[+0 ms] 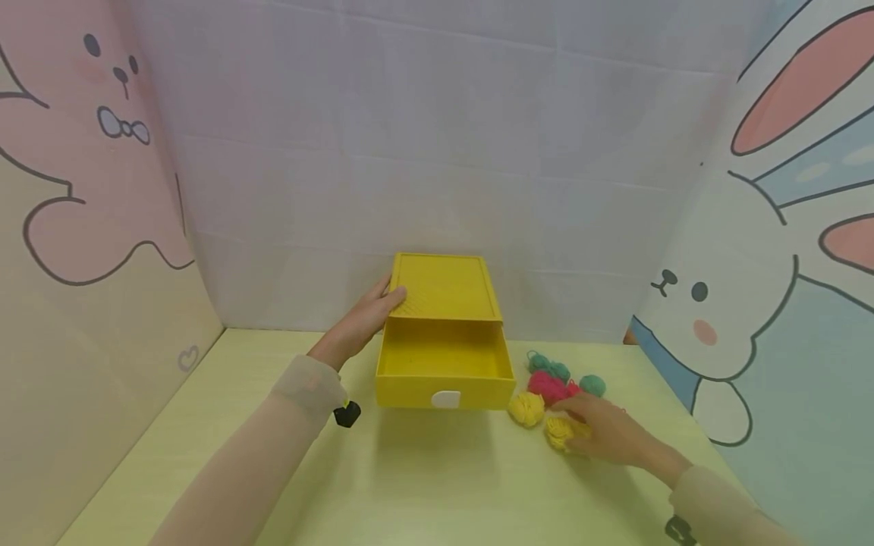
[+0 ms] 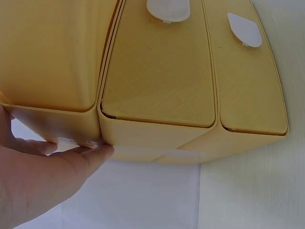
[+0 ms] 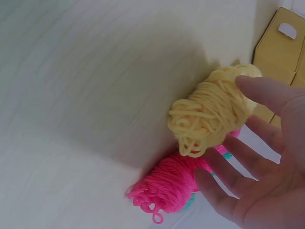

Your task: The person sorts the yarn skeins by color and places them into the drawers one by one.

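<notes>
Left sleeve, nearest | left hand: fingers extended against yellow drawer unit, top drawer out | right hand: thumb and fingers apart at yellow yarn bundle, on surface right of unit | advised: pinch bundle mid-body, clear of pink yarn, unit braced.

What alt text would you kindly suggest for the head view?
A person's left hand rests against a yellow drawer unit, its top drawer pulled open, while their right hand is at a yellow yarn bundle; pink yarn, green yarn and another yellow bundle lie nearby on a pale table.
</notes>
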`<state>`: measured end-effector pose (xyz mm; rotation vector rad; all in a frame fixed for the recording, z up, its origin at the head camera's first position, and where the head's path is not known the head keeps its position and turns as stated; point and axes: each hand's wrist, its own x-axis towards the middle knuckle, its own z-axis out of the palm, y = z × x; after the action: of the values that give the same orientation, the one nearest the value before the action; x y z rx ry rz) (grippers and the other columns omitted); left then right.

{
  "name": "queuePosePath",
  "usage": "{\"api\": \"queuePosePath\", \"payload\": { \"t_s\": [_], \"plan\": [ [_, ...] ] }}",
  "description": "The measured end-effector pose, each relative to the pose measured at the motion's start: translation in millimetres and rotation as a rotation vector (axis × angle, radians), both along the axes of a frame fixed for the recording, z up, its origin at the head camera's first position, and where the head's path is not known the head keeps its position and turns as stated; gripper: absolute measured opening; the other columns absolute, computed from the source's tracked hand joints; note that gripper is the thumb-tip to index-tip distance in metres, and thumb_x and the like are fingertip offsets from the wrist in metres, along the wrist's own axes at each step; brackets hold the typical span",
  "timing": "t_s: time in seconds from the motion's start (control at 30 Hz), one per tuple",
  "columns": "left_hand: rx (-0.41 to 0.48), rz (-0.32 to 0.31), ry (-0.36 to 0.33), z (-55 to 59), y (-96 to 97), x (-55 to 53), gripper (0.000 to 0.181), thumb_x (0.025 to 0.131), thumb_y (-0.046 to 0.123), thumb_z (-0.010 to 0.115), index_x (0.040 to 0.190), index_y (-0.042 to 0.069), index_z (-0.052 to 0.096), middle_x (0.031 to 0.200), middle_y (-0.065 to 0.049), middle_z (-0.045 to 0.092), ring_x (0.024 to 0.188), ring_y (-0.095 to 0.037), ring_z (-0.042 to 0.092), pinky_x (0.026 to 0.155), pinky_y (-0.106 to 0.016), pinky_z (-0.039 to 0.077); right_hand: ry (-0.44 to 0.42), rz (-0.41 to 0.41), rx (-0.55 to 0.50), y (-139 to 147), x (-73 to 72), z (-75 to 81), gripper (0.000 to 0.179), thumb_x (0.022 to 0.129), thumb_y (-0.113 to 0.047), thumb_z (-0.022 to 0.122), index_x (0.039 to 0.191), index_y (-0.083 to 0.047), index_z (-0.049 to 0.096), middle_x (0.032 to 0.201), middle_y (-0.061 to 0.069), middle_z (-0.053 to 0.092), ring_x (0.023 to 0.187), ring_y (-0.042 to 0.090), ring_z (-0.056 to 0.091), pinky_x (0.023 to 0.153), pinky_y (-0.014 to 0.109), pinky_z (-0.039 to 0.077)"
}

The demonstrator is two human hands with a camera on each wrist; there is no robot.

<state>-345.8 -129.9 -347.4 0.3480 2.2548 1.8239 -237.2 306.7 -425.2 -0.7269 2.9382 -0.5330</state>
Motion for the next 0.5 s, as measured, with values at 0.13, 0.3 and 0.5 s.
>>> {"api": "queuePosePath", "payload": {
  "t_s": [0.13, 0.3, 0.5],
  "plan": [
    [-0.001, 0.003, -0.001, -0.1, 0.6, -0.4, 0.08, 0.113, 0.052, 0.045, 0.173, 0.031, -0.003, 0.179, 0.001, 0.0, 0.165, -0.03, 0.007, 0.128, -0.065, 0.019, -0.004, -0.007, -0.002, 4.1, -3.8, -7.7, 0.051, 0.086, -0.019, 0.09, 0.131, -0.005, 0.072, 0.128, 0.013, 0.073, 0.114, 0.038, 0.067, 0.099, 0.062, 0.056],
    [0.001, 0.001, 0.002, 0.6, 0.9, -0.1, 0.081, 0.113, 0.052, 0.045, 0.172, 0.03, -0.004, 0.179, 0.001, -0.001, 0.165, -0.031, 0.008, 0.128, -0.065, 0.019, 0.042, 0.038, 0.006, 9.5, -6.4, -18.0, 0.05, 0.085, -0.02, 0.091, 0.128, -0.001, 0.073, 0.125, 0.014, 0.074, 0.113, 0.039, 0.068, 0.098, 0.062, 0.055],
    [-0.002, 0.001, 0.001, 1.0, 0.5, 0.8, 0.081, 0.112, 0.053, 0.045, 0.172, 0.03, -0.005, 0.179, 0.0, -0.001, 0.164, -0.032, 0.008, 0.127, -0.066, 0.018, 0.038, 0.041, 0.02, 10.9, -7.3, -23.4, 0.05, 0.084, -0.019, 0.09, 0.127, -0.001, 0.072, 0.125, 0.014, 0.074, 0.114, 0.039, 0.068, 0.1, 0.062, 0.054]
  ]
}}
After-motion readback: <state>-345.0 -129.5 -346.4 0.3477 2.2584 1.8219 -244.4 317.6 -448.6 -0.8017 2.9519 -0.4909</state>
